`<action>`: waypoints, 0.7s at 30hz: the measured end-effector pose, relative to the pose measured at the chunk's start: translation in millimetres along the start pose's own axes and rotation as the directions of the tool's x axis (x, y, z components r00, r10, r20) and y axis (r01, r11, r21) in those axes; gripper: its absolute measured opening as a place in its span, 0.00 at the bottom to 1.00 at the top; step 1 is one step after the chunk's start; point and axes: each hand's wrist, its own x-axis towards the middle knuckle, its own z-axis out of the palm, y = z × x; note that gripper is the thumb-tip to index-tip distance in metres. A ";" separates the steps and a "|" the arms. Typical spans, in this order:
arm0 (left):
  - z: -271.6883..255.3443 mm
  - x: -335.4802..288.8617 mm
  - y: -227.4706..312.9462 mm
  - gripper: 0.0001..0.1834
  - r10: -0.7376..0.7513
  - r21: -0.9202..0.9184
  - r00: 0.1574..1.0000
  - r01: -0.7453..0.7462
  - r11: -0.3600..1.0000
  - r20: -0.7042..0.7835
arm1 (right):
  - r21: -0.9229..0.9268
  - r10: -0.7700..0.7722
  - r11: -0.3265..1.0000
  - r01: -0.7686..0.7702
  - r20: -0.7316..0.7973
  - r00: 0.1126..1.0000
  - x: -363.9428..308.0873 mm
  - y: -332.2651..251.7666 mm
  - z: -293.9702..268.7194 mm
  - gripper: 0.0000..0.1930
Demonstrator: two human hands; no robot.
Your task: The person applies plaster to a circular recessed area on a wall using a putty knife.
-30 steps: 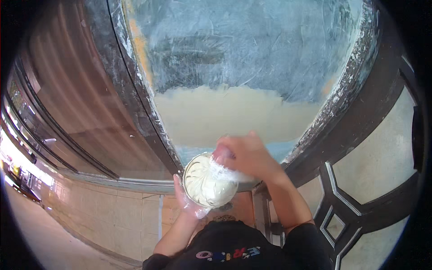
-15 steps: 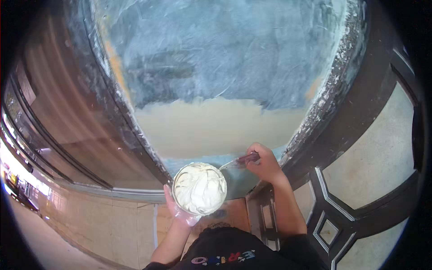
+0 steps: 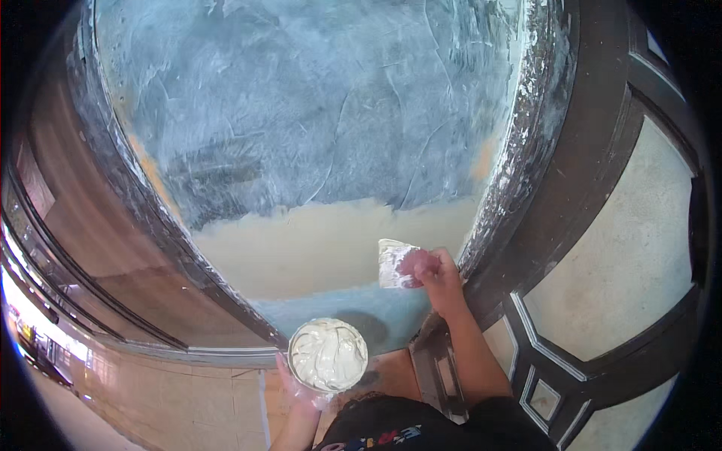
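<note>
My left hand [image 3: 298, 387] holds a round tub [image 3: 292, 353] from its left side and below. Thick white putty [image 3: 329, 355] fills the tub, its surface swirled. My right hand [image 3: 442, 282] is closed round the reddish handle of a putty knife [image 3: 395, 263]. White putty coats the wide blade, which is raised in front of the wall's lower part, apart from the tub. Ahead is a wall panel [image 3: 301, 113] with patchy blue-grey on top, a beige band [image 3: 323, 248] lower down and light blue at the bottom.
A dark frame post [image 3: 519, 135] spattered with white borders the panel on the right, a brown one [image 3: 150, 218] on the left. At right stands a dark door [image 3: 602, 248] with pale panels. Tan floor tiles [image 3: 180, 383] lie at lower left.
The putty knife has left the tub's rim and now shows its coated blade broadside, higher up. The tub sits lower in view, and the view has shifted upward along the wall.
</note>
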 end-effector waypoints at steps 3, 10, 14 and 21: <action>4.0 -6.1 -4.6 0.45 -0.025 -0.035 0.998 0.027 0.999 0.059 | 0.022 -0.007 1.000 0.006 0.052 0.999 4.1 2.3 -2.8 0.08; 0.7 -6.2 -13.0 0.44 0.011 0.003 1.000 -0.011 1.000 -0.012 | 0.019 -0.148 0.989 0.148 0.036 0.988 15.9 1.9 4.3 0.09; -13.6 -5.9 -10.7 0.47 -0.019 -0.085 1.000 0.019 0.996 0.003 | -0.097 -0.109 0.990 0.101 -0.081 0.991 24.9 -5.2 16.1 0.10; -28.0 -2.8 -2.7 0.49 -0.019 0.180 0.998 0.009 0.984 0.055 | -0.502 -0.185 0.859 0.098 -0.127 0.975 39.1 -9.4 19.2 0.11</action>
